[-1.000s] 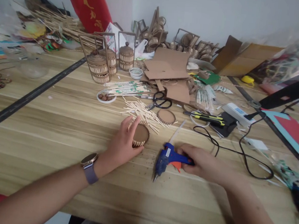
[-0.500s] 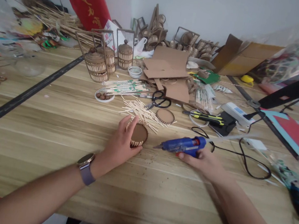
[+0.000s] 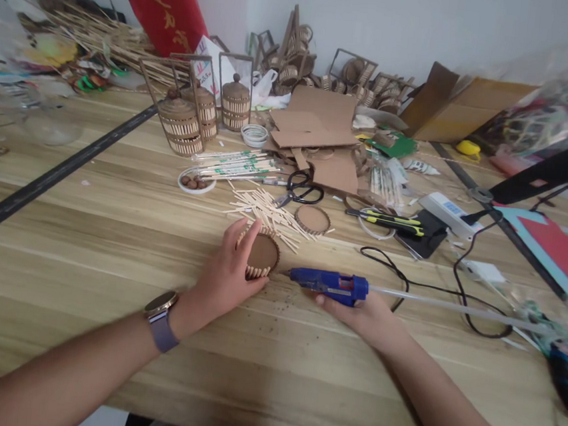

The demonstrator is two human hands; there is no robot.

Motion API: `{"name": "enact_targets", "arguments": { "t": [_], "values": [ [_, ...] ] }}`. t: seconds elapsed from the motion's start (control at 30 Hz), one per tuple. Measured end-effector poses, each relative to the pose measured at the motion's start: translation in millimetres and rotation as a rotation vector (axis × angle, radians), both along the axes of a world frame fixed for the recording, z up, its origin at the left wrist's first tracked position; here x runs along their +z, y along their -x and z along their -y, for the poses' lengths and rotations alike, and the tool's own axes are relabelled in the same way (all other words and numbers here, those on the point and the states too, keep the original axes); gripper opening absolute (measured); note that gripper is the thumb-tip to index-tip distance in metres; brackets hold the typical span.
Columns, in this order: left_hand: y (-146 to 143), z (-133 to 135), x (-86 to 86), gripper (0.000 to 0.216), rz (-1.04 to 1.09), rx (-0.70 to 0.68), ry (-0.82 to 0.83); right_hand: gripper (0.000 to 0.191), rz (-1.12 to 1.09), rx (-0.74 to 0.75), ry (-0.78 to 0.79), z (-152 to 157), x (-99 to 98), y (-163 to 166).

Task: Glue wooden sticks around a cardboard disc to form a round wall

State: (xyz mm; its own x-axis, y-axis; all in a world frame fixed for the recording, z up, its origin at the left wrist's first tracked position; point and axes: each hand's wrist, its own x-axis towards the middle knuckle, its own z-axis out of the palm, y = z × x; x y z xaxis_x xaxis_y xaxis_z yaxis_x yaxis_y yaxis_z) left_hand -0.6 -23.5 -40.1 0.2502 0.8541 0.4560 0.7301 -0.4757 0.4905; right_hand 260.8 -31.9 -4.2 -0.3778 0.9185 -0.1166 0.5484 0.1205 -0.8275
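Note:
A round brown cardboard base (image 3: 264,252) edged with short wooden sticks lies on the table. My left hand (image 3: 229,261) grips its left side, fingers at the far rim and thumb at the near rim. In my right hand (image 3: 367,315) is a blue glue gun (image 3: 330,284) with a long clear glue stick out of its back. Its nozzle points left, close to the base's right edge; whether it touches I cannot tell. Beyond the base lie a pile of cut wooden sticks (image 3: 264,210) and a second cardboard ring (image 3: 312,220).
Black scissors (image 3: 304,189), a yellow-black utility knife (image 3: 393,222) and a dish of brown beads (image 3: 196,182) lie past the sticks. A black cord (image 3: 438,286) loops at right. Small stick-walled lanterns (image 3: 179,122) stand behind, beside stacked cardboard (image 3: 318,119).
My right hand has brought the glue gun left, and its nozzle is now nearer the base and the gun more level. My left hand keeps its grip on the base.

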Motion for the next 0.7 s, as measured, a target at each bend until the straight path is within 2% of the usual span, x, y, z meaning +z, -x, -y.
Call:
{"name": "enact_targets", "arguments": {
  "t": [0.17,0.7],
  "values": [
    [0,0,-0.9,0.105,-0.007,0.003,-0.002,0.029,0.094,0.016,-0.131,4,-3.8,5],
    [0,0,-0.1,0.103,-0.009,-0.002,0.001,0.025,0.126,0.038,-0.228,6,-8.8,13]
  ]
}}
